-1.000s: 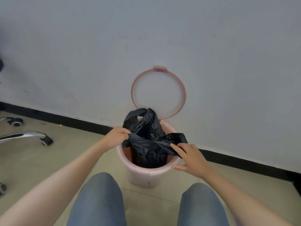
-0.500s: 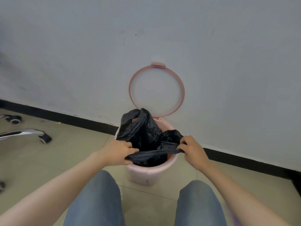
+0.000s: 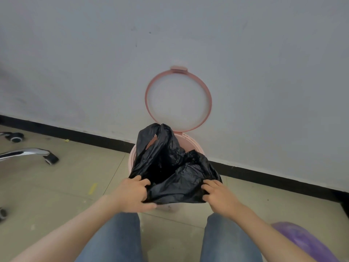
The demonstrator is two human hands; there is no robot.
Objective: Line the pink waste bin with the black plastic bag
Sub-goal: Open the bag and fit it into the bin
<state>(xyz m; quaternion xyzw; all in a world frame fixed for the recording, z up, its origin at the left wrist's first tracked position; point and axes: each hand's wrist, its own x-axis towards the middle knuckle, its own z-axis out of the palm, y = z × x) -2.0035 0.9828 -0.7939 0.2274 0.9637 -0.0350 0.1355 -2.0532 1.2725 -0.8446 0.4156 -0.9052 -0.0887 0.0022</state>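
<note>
Two bare hands grip the black plastic bag (image 3: 175, 173) at the near side of the pink waste bin (image 3: 190, 143). Left hand (image 3: 132, 193) closed on the bag's near-left edge, fingers (image 3: 140, 183) curled into the plastic, thumb low along the bottom of the fold. Right hand (image 3: 220, 195) closed on the near-right edge, fingers bunched together and pinching the plastic, knuckles up. Bag edge stretched between the two hands, covering the bin's near rim and most of the front wall; only a small bit of pink shows below it. Bag mouth partly open, dark hollow in the middle over the bin opening. One bag handle loop (image 3: 153, 140) sticks up at the far left, not over the rim. Far rim of bin uncovered, pink visible behind the bag. Bin stands on the tiled floor (image 3: 75, 186) against the white wall (image 3: 113, 63); its pink ring lid (image 3: 178, 100) is flipped up, leaning on the wall. Knees in blue jeans (image 3: 113, 241) at the bottom of the frame, bin between and ahead of them. Chrome chair base with casters (image 3: 34, 154) at far left, well apart from bin. Purple object (image 3: 302, 241) at bottom right corner, unclear what.
</note>
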